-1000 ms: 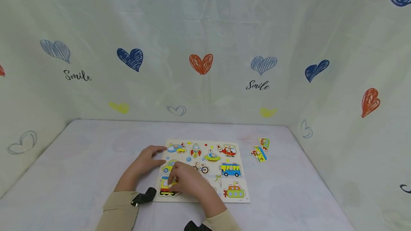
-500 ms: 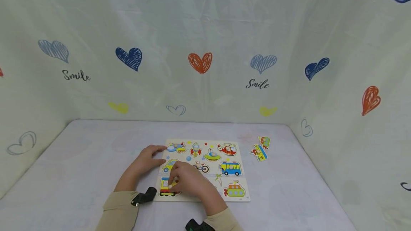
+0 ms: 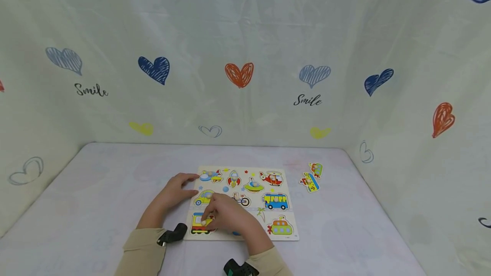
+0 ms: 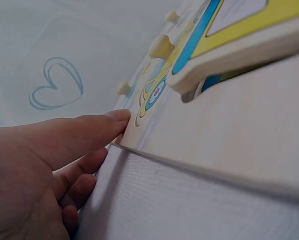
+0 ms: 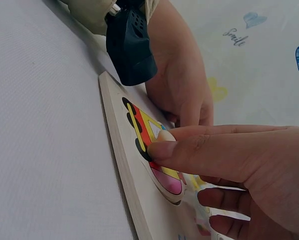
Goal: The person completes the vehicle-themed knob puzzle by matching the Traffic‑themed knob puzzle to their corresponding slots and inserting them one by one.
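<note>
My right hand (image 3: 232,214) pinches the pale knob (image 5: 165,136) of a train puzzle piece (image 3: 197,224) between thumb and index finger, over the lower left of a wooden peg puzzle board (image 3: 289,213). In the left wrist view one end of the train piece (image 4: 195,75) stands raised above its recess, tilted. At the board's left edge, my left hand (image 3: 177,191) rests with its thumb touching the rim and its other fingers spread along the side. Vehicle pieces with knobs sit on the board, among them a bus (image 3: 275,202) and a helicopter (image 3: 271,179).
Two loose puzzle pieces lie right of the board: a yellow and blue one (image 3: 310,183) and a smaller green and red one (image 3: 316,171). A white cloth covers the table (image 3: 345,225). A heart-printed curtain (image 3: 268,110) stands behind and at both sides.
My right hand has shifted slightly to the right, showing more of the train piece and its knob. My left hand stays at the board's edge.
</note>
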A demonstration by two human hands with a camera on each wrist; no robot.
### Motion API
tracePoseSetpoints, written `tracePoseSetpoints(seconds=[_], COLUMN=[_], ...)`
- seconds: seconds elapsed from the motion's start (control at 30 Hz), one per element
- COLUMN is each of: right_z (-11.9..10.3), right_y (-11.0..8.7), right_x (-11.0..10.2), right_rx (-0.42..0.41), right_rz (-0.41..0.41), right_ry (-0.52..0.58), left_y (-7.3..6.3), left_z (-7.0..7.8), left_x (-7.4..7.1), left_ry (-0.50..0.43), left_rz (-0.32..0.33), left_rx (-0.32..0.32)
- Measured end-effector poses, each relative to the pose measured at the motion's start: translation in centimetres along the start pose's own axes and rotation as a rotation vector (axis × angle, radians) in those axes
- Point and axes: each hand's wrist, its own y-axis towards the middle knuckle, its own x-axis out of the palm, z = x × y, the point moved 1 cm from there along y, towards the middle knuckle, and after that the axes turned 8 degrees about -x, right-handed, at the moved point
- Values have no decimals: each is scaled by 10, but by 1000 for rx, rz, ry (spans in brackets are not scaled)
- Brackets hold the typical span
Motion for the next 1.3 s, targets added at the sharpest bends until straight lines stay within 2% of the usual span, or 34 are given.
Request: tracePoseSetpoints(seconds=[0.27, 0.4, 0.57, 0.73, 0.97, 1.13, 1.2, 1.3], right_z=[2, 6, 15, 28, 39, 39, 41, 49], right_y=[-3, -7, -18, -29, -44, -59, -65, -75], right_x=[-3, -10, -27, -42, -59, -75, -82, -93], right_rx=[20, 69, 181, 248, 258, 229, 207, 221], right_rz=[-2, 16, 95, 181, 280, 346, 363, 394], right_ry=[-11, 69, 205, 233, 247, 263, 247, 207], left_y=[1, 3, 2, 2, 2, 0, 0, 0], left_z=[2, 3, 5, 4, 3, 2, 1, 0], left_x=[0, 0, 0, 0, 0, 0, 0, 1], left_ry=[-3, 2, 11, 9, 9, -6, -7, -9], left_rz=[-8, -8, -6, 1, 4, 0, -5, -3], left_rx=[9, 11, -7, -6, 2, 14, 19, 16])
